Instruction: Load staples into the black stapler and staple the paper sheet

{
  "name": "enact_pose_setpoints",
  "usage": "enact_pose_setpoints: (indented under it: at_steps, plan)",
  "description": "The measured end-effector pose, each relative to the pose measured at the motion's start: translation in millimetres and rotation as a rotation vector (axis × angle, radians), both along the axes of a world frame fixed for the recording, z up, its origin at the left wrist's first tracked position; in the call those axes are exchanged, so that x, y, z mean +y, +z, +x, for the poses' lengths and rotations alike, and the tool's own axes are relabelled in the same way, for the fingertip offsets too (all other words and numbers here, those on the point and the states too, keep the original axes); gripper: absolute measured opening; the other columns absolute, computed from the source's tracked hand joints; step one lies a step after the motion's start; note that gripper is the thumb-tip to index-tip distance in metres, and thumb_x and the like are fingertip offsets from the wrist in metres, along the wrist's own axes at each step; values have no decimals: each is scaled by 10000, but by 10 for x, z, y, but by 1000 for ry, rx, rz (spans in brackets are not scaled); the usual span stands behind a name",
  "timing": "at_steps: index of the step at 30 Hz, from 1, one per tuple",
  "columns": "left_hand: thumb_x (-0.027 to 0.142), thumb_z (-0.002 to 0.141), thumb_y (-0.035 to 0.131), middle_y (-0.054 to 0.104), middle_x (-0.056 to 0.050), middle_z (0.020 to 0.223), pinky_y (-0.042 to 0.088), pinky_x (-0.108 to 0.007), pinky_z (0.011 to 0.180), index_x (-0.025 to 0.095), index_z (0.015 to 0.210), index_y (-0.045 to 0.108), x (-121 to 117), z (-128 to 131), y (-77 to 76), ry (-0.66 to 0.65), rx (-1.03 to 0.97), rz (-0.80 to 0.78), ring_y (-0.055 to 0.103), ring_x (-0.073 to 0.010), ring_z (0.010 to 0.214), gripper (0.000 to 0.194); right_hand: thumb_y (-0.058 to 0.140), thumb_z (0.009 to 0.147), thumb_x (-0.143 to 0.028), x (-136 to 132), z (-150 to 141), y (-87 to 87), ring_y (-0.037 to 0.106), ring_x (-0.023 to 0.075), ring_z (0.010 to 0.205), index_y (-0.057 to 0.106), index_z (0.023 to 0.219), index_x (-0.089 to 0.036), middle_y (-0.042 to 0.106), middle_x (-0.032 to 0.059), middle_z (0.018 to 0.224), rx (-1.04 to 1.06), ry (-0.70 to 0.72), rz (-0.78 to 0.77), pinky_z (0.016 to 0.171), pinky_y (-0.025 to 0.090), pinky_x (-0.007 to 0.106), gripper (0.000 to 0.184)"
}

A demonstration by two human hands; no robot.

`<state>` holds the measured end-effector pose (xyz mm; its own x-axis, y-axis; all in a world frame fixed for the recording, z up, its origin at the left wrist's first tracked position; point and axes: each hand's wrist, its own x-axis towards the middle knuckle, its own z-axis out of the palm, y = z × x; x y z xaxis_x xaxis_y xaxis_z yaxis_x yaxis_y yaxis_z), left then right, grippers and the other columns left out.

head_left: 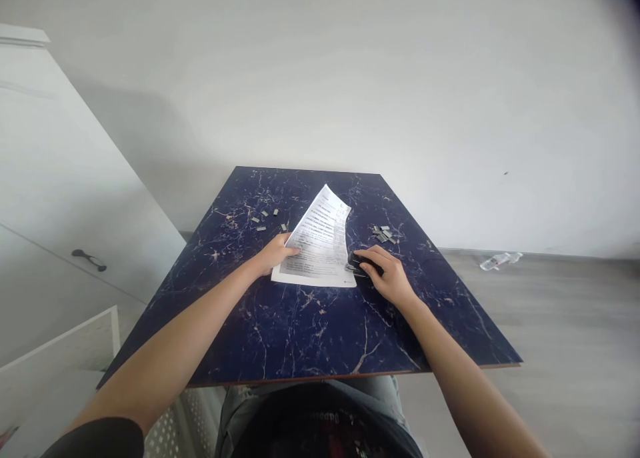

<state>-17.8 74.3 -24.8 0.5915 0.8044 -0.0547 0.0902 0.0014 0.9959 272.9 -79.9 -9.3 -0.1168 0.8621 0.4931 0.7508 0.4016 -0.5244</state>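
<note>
My left hand (277, 253) grips the left edge of a printed sheet of paper (320, 235), thumb on top. The paper is raised and slightly curved above a dark blue marbled table; whether it is one sheet or several, I cannot tell. My right hand (387, 271) is closed around a black stapler (369, 263). The stapler's front end meets the paper's right edge near the lower corner. Whether the paper lies between its jaws is hard to make out.
Small grey staple strips (383, 234) lie in a pile on the right of the table (310, 338). Several more strips (261, 229) are scattered on the left. A white cabinet (60, 178) stands at left. A clear plastic bottle (500, 261) lies on the floor by the wall.
</note>
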Motion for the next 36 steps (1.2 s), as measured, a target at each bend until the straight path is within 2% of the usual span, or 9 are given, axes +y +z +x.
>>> enact_pose_setpoints:
  at_steps: [8, 12, 16, 19, 23, 25, 29, 32, 36]
  plan:
    - [276, 724, 782, 764, -81, 1072, 534, -428, 928, 161, 1102, 710, 27, -16, -44, -12, 11, 11, 707, -262, 945, 402, 527, 1003, -393, 6, 57, -7, 646, 243, 1064, 620, 1327, -246, 691, 82, 1171, -124, 14, -113, 962, 502, 392, 367]
    - [287, 730, 786, 760, -86, 1089, 528, -430, 940, 168, 1139, 710, 46, -16, -65, -30, -4, 18, 702, -274, 991, 432, 535, 999, -400, 23, 29, 45, 636, 242, 1026, 648, 1295, -244, 689, 84, 1122, -40, 1, -21, 936, 503, 401, 354]
    - [282, 723, 790, 760, -89, 1083, 524, -439, 944, 168, 1164, 709, 42, -14, -56, -44, -27, 9, 704, -276, 985, 463, 537, 993, -396, 55, -91, 165, 632, 231, 977, 715, 1097, -223, 692, 77, 1036, 12, -88, 46, 901, 486, 369, 270]
    - [270, 722, 779, 760, -87, 1081, 522, -436, 941, 165, 1173, 707, 36, -13, -52, -48, -32, 7, 703, -275, 984, 469, 521, 991, -403, 117, -204, 229, 624, 198, 829, 721, 949, -210, 697, 54, 901, 5, -167, -27, 777, 462, 308, 281]
    - [270, 722, 771, 757, -86, 1091, 519, -430, 946, 159, 1171, 706, 37, -8, -69, -39, -20, 22, 696, -276, 1008, 466, 434, 1008, -379, 344, -304, 264, 579, 173, 673, 672, 815, -193, 679, 38, 743, -5, -380, -181, 666, 395, 281, 358]
    - [275, 725, 768, 756, -88, 1096, 520, -429, 947, 156, 1170, 704, 42, -7, -78, -37, -15, 22, 693, -278, 1019, 465, 436, 996, -345, 507, -335, 278, 597, 192, 713, 662, 817, -190, 695, 59, 768, -99, -442, -294, 665, 378, 282, 327]
    - [279, 728, 770, 753, -95, 1114, 524, -437, 950, 159, 1181, 699, 57, -23, -83, -38, -8, 25, 693, -287, 1035, 473, 418, 986, -300, 763, -380, 288, 649, 247, 908, 694, 929, -172, 734, 136, 982, -283, -465, -491, 742, 399, 288, 309]
    - [278, 725, 776, 753, -91, 1123, 522, -437, 959, 167, 1178, 703, 66, -47, -75, -30, 1, 33, 694, -285, 1037, 471, 347, 1012, -308, 801, -373, 266, 661, 261, 971, 718, 955, -169, 733, 154, 1069, -301, -462, -550, 782, 415, 289, 399]
    - [274, 726, 777, 759, -88, 1089, 519, -440, 962, 167, 1143, 710, 62, -69, -51, -25, 11, 42, 700, -280, 1010, 436, 327, 1015, -325, 728, -336, 226, 676, 266, 932, 738, 923, -174, 743, 150, 1017, -290, -467, -589, 763, 422, 288, 448]
